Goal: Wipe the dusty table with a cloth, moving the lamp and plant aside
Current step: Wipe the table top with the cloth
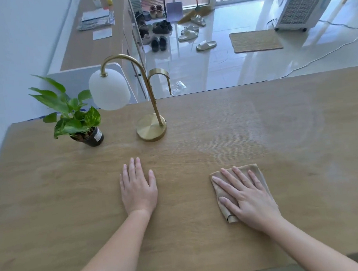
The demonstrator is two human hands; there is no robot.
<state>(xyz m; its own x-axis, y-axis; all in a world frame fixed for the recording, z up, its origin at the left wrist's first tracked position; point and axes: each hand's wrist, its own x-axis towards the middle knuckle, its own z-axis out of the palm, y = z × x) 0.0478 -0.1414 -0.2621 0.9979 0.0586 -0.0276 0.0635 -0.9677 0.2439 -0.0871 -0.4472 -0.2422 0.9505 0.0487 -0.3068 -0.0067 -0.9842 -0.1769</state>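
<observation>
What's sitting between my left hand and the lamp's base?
Nothing: in the head view, only bare wooden table lies between the left hand and the lamp base.

Tan cloth (257, 168) flat on wooden table (215, 122) — brass lamp (151, 127), potted plant (75, 119) upright far-left.

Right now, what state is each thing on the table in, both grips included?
lamp: upright, untouched, looks unlit.
plant: upright in its pot, left of the lamp, untouched.
cloth: folded, flat on the table under the right grip.
table: pale dust haze on the far right, cleaner near the middle.
left grip: open, flat on the table, holding nothing.
right grip: open, fingers spread, pressing the cloth.
</observation>
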